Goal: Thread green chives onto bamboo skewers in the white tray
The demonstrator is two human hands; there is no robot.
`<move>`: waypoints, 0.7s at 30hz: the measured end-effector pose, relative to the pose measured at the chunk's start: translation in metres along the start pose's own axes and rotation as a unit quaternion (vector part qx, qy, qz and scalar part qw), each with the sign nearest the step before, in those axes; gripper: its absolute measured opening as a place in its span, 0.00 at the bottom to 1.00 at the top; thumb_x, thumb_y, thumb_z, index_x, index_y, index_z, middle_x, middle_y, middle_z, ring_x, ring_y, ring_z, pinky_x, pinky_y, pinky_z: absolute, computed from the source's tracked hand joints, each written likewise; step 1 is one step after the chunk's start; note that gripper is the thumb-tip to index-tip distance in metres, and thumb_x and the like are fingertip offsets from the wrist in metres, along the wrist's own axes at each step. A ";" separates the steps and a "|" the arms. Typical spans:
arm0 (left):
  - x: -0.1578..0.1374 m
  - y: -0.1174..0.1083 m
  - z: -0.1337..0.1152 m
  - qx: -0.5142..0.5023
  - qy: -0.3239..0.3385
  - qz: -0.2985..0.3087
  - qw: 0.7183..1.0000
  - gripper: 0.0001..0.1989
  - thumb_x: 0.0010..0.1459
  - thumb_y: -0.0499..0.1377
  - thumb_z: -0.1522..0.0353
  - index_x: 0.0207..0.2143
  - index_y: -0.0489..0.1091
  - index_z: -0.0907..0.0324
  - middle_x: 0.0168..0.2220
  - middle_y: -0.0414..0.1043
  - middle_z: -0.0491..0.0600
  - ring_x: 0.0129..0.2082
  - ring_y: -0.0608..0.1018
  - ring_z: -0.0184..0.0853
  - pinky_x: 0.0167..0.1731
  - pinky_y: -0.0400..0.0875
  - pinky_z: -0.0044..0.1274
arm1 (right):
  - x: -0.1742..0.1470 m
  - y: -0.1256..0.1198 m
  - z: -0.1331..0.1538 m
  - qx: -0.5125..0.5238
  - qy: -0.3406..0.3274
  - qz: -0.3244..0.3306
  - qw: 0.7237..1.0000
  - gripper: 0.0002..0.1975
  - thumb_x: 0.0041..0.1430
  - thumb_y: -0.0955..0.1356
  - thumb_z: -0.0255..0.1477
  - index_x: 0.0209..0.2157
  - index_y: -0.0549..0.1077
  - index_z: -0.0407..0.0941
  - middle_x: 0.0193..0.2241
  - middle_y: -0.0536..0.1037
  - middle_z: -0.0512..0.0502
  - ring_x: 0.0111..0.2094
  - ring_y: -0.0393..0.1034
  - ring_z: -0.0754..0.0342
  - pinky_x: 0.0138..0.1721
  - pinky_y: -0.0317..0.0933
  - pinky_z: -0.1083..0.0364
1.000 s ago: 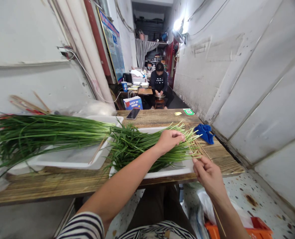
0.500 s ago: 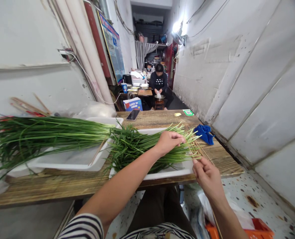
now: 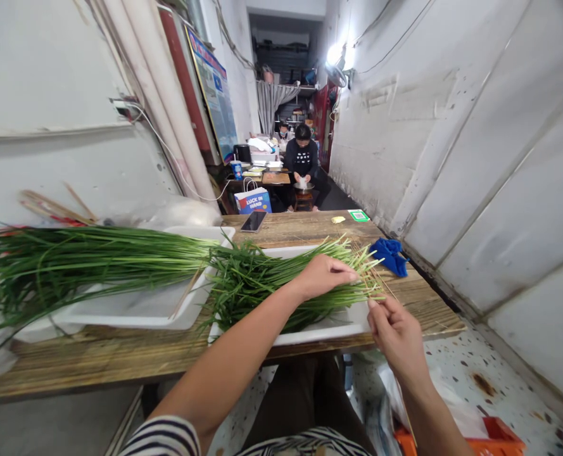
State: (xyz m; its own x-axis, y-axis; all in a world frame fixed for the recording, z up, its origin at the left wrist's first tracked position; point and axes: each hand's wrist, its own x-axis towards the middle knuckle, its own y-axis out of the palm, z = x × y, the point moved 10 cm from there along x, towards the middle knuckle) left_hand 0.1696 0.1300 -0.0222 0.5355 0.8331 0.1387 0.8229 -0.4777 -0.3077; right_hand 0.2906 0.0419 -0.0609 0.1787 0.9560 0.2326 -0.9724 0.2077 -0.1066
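Note:
My left hand (image 3: 331, 277) reaches over the white tray in the middle of the table, with thumb and fingers pinched at the pale cut ends of the chives (image 3: 266, 285). Just right of the tray, my right hand (image 3: 396, 326) is closed, its fingertips touching the lowest stalk ends. A thin tan stick, apparently a bamboo skewer (image 3: 408, 415), runs down from under the right hand along the wrist; the palm hides its grip. More thin skewers (image 3: 386, 284) lie beside the stalk ends. The white tray (image 3: 304, 335) under the chives shows its front rim.
Left, a second white tray (image 3: 186, 313) bears a longer bunch of chives (image 3: 101, 250). A blue cloth (image 3: 389, 255), a phone (image 3: 253, 221) and a green code card (image 3: 358, 216) lie on the wooden table (image 3: 290, 228). Behind it a person (image 3: 303, 158) sits over a metal bowl. An orange crate (image 3: 497, 437) stands below right.
My left hand has shifted slightly right and down along the stalk ends, closer to my right hand. The right hand stays nearly where it was.

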 end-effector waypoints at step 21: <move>0.003 -0.008 0.011 -0.165 -0.036 -0.080 0.982 0.18 0.47 0.63 0.64 0.37 0.76 0.68 0.25 0.73 0.49 0.19 0.62 0.22 0.21 0.56 0.19 | -0.002 0.005 -0.001 0.004 -0.006 0.031 0.999 0.14 0.61 0.64 0.38 0.38 0.70 0.41 0.14 0.56 0.59 0.15 0.47 0.62 0.15 0.41 0.61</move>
State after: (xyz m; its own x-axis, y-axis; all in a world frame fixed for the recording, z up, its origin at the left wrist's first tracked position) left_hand 0.1623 0.1391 -0.0294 0.3895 0.9166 0.0898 0.9184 -0.3939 0.0367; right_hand 0.2853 0.0413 -0.0629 0.1165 0.9643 0.2377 -0.9827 0.1467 -0.1135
